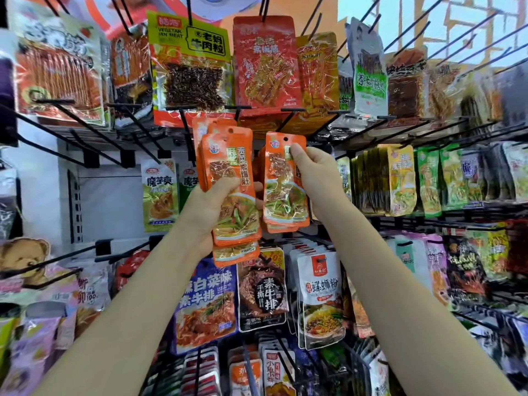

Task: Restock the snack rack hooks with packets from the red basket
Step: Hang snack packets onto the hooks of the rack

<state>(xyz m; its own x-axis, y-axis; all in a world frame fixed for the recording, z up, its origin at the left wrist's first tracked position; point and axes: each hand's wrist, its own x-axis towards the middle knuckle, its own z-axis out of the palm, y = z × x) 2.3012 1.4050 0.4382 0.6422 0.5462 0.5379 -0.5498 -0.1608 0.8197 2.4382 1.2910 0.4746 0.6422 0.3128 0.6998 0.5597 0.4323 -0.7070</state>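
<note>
My left hand grips a fanned stack of several orange snack packets, held up in front of the rack at centre. My right hand pinches a smaller bunch of the same orange packets just to the right, thumb on the front near the top. The punched hole in the front packet shows at its top edge, just below a black hook of the middle row. The two bunches are close but apart. The red basket is out of view.
Black wire hooks stick out toward me in rows; several at the left are bare. Yellow and red packets hang above, green ones to the right, blue and white packets below my hands.
</note>
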